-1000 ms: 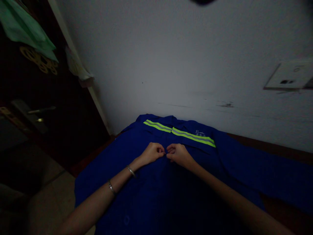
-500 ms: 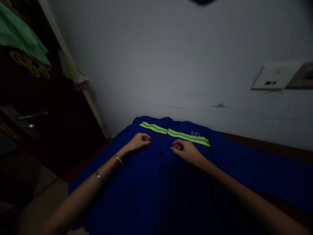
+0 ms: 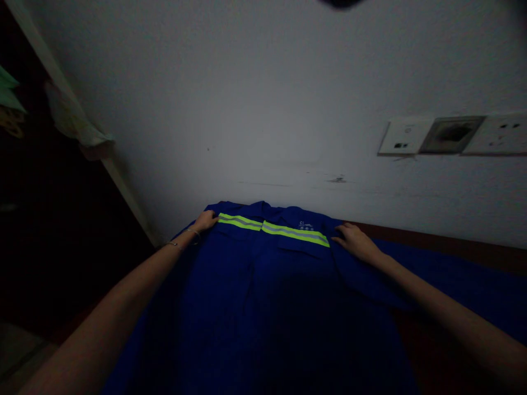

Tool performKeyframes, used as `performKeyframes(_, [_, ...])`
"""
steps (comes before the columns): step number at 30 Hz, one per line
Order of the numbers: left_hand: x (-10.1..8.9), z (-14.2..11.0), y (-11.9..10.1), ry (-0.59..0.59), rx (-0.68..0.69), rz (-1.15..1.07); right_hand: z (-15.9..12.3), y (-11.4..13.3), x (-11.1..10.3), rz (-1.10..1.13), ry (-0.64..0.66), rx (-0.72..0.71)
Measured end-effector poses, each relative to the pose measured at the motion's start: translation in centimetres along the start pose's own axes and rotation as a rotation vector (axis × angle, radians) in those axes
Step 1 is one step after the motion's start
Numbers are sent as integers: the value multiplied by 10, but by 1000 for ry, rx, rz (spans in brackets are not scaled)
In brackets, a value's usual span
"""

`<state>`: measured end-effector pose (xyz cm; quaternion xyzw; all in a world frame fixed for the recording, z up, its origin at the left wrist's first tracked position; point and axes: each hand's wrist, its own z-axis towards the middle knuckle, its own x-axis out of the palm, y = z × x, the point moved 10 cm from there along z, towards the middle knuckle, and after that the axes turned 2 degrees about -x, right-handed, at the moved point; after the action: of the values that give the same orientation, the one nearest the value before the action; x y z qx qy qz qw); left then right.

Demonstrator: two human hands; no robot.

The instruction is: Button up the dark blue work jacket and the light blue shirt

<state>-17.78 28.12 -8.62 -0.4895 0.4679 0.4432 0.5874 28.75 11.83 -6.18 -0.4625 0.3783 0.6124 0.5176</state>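
A blue work jacket [image 3: 230, 274] lies spread out, front side up, with a yellow-green and grey reflective strip [image 3: 294, 232] across its chest and small white print above the strip on the right. At the strip's left end, my left hand [image 3: 206, 220] has its fingers closed on the cloth near the shoulder. Just past the right end, my right hand [image 3: 357, 242] rests on the jacket by the shoulder, thumb and fingers apart. Bracelets circle my left wrist. The jacket's lower part is lost in dark shadow.
Behind the jacket rises a pale wall [image 3: 263, 109] with scuff marks. Sockets [image 3: 405, 137] are set in it at the right. A dark door [image 3: 49, 219] stands at the left, with a hanging bag [image 3: 76, 123] beside it. Dark reddish-brown surface [image 3: 415, 233] shows beyond the right sleeve.
My hands have moved apart, from the chest's middle out to both ends of the strip. My right fingers have uncurled. The view has shifted right, showing more sockets.
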Motion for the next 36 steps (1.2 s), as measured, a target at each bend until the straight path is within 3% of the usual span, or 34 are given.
performKeyframes(4, [-2,12,-2,18,10,-9,-1,2,-18,-100,-20,-34])
performKeyframes(9, [-12,23,-16,33,122,21,-13,-56,-60,-144,-72,64])
performKeyframes(12, [5,18,-13,211,76,32,-25,-89,-78,-153,-50,109])
performKeyframes(15, [16,6,-21,337,82,76,-31,-100,-86,-173,-4,107])
performKeyframes(20, [-16,5,-61,260,204,110,-22,-120,-102,-230,4,152])
performKeyframes(25, [-76,15,-109,181,291,207,-7,-177,-129,-327,28,305])
performKeyframes(29, [-106,25,-148,49,309,289,-7,-213,-159,-403,-1,496])
performKeyframes(32, [-106,30,-167,-99,224,298,-10,-217,-169,-472,-60,551])
performKeyframes(34, [-91,28,-175,-143,174,275,-12,-209,-163,-509,-63,538])
performKeyframes(36, [-67,22,-182,-113,153,234,-14,-194,-149,-527,-39,505])
